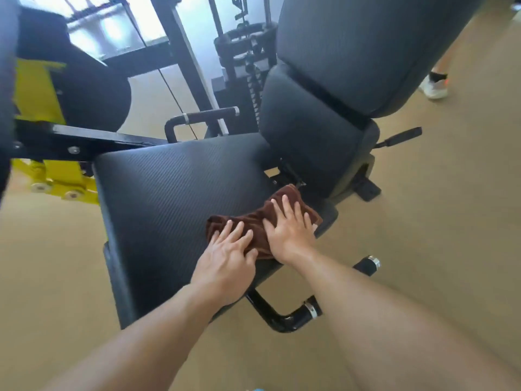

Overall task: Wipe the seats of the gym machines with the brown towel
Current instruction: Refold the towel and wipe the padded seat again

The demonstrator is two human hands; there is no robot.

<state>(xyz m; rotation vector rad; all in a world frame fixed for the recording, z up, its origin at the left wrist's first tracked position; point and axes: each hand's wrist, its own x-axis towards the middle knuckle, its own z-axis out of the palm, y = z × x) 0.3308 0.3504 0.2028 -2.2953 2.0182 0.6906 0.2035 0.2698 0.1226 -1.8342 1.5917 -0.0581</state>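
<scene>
Brown towel [255,221] lies on the black seat [169,187], left hand [225,263] and right hand [291,235] pressing it, fingers straight and spread.

Bright backlight from the window [112,32], soft blur, edges warped.

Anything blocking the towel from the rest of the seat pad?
Nothing visible. Both hands, left hand and right hand, press flat on the brown towel at the seat's near-right edge; the pad to its left is bare.
</scene>
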